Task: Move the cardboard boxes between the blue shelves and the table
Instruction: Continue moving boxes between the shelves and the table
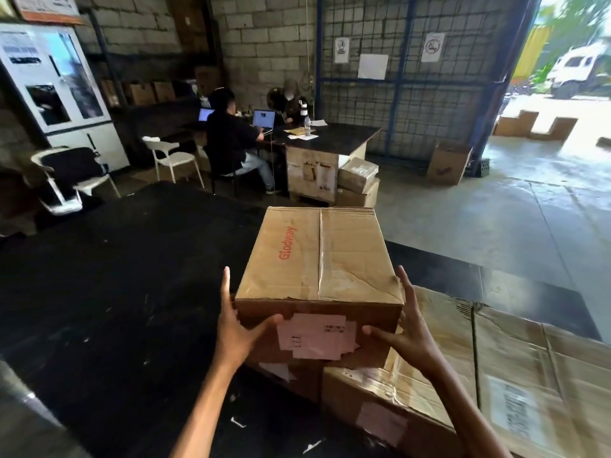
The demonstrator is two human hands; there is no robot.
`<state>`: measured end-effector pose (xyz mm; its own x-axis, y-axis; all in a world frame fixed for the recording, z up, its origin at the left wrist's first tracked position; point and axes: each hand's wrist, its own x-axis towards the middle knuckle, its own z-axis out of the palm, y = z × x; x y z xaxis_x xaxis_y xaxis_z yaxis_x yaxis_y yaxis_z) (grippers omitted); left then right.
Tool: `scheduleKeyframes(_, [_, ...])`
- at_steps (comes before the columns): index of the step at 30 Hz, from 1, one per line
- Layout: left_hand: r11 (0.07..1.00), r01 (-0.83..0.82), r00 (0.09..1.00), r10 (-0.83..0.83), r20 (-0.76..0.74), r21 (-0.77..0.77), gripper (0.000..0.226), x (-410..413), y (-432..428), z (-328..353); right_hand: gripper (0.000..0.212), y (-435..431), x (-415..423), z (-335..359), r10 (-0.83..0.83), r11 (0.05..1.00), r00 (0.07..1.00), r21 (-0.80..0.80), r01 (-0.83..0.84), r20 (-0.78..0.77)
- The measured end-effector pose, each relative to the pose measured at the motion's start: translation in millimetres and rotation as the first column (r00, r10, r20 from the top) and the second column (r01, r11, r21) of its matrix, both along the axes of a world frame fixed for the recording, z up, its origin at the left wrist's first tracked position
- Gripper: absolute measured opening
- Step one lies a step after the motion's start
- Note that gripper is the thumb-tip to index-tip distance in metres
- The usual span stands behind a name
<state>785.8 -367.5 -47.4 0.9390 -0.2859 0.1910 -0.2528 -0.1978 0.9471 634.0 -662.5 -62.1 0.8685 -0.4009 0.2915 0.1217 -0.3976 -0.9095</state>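
Table: I see a broad black top (115, 292), scuffed and flecked with pale marks, filling the left of my view.
Flat cartons (545, 375): wide, low brown cardboard at my right. The nearer one is sealed with shiny clear tape, and the barcode label on another is unreadable.
Box (357, 259): squarish brown cardboard with a creased top and a taped centre seam. It sits above a lower carton (291, 378) on the table; I cannot tell whether it rests there or is lifted.
Left hand (236, 328): straight fingers flat against the box's left side, thumb across the front.
Right hand (410, 328): straight fingers pressed to the right side, thumb on the front.
Sticker (317, 335): pale, torn paper on the front face, print too blurred to read.
Lettering (287, 242): red "Glodway" on the top flap.
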Motion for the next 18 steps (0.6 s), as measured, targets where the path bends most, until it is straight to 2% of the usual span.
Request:
scheduleKeyframes(3, [0.998, 0.024, 0.989, -0.031, -0.143, -0.056, 0.124, -1.8, -4.7, -7.1, 0.141, 13.6, 3.1, -10.5, -0.106, 0.994, 0.994, 0.0, 0.106, -0.001])
scheduleKeyframes(6, [0.993, -0.002, 0.984, -0.019, -0.18, -0.116, 0.098, -8.6, -5.7, -7.7, 0.141, 25.3, 1.0, -6.8, -0.17, 0.985, 0.985, 0.007, 0.17, 0.04])
scheduleKeyframes(8, [0.99, -0.007, 0.991, -0.011, -0.13, -0.144, 0.097, -15.7, -3.4, -3.3, 0.141, 30.2, -1.9, 0.6, -0.198, 0.98, 0.977, 0.009, 0.198, 0.081])
scheduleKeyframes(11, [0.986, -0.01, 1.0, 0.008, -0.009, -0.169, 0.119, -31.4, 3.2, 19.9, 0.149, 38.9, -5.8, 22.3, -0.232, 0.972, 0.962, 0.004, 0.234, 0.145])
scheduleKeyframes(14, [0.983, -0.049, 0.987, 0.074, 0.139, -0.178, 0.129, -49.4, 10.4, 56.9, 0.157, 52.3, -7.7, 53.4, -0.219, 0.971, 0.952, -0.043, 0.233, 0.213])
scheduleKeyframes(16, [0.985, -0.092, 0.965, 0.124, 0.233, -0.143, 0.133, -60.4, 16.4, 79.4, 0.153, 61.0, -8.7, 71.7, -0.195, 0.973, 0.95, -0.077, 0.219, 0.246])
scheduleKeyframes(18, [0.984, -0.138, 0.938, 0.167, 0.303, -0.115, 0.132, -69.7, 27.2, 94.4, 0.138, 71.0, -9.3, 87.1, -0.154, 0.97, 0.952, -0.142, 0.197, 0.265])
